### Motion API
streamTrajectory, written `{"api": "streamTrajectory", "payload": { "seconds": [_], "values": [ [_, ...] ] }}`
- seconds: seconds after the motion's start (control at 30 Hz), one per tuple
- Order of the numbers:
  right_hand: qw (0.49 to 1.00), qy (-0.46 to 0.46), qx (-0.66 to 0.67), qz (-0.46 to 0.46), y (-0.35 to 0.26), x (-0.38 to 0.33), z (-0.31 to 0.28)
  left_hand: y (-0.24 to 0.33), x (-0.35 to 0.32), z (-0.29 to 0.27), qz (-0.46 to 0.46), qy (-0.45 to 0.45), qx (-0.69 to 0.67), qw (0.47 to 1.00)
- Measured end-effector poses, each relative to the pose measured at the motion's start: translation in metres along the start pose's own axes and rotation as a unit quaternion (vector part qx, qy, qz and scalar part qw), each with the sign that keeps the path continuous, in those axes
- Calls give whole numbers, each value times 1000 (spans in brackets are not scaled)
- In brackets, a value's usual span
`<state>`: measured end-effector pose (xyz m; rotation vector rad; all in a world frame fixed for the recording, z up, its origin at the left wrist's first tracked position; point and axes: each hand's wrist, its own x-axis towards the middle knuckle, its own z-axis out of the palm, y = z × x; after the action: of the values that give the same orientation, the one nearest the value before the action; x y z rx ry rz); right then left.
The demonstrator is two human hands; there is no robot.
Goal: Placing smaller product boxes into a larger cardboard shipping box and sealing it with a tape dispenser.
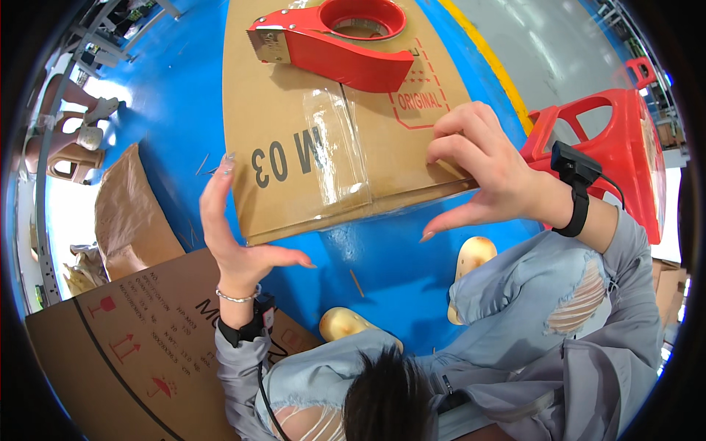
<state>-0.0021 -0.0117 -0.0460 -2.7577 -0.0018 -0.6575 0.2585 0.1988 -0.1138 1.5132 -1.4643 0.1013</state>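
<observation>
grey sleeves; black wrist devices (cabled) | ripped pale jeans; bead bracelet (237,298)

Single head-worn fisheye view, looking steeply down, close over hands (353,198), cardboard box (331,125), blue floor (184,95)

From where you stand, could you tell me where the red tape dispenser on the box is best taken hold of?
Probably by the red tape dispenser's long handle, the slanted bar along its near side, coming from above. It lies flat on the cardboard box, handle clear of the tape ring; the toothed metal blade at its left end is best avoided.
</observation>
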Motion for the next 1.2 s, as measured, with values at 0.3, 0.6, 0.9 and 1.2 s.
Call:
{"api": "streamTrajectory", "payload": {
  "seconds": [0.3,0.6,0.9,1.2],
  "values": [
    [1000,22,-4,-2,5,1,13,5,0,11,66,13,55,996],
    [999,0,-49,23,-8,9,7,47,12,10,46,-57,224,972],
    [995,10,-94,-17,-13,9,23,49,11,21,75,-43,267,960],
    [999,-14,6,33,-16,6,-1,-7,-26,-19,35,-18,146,989]
  ]
}}
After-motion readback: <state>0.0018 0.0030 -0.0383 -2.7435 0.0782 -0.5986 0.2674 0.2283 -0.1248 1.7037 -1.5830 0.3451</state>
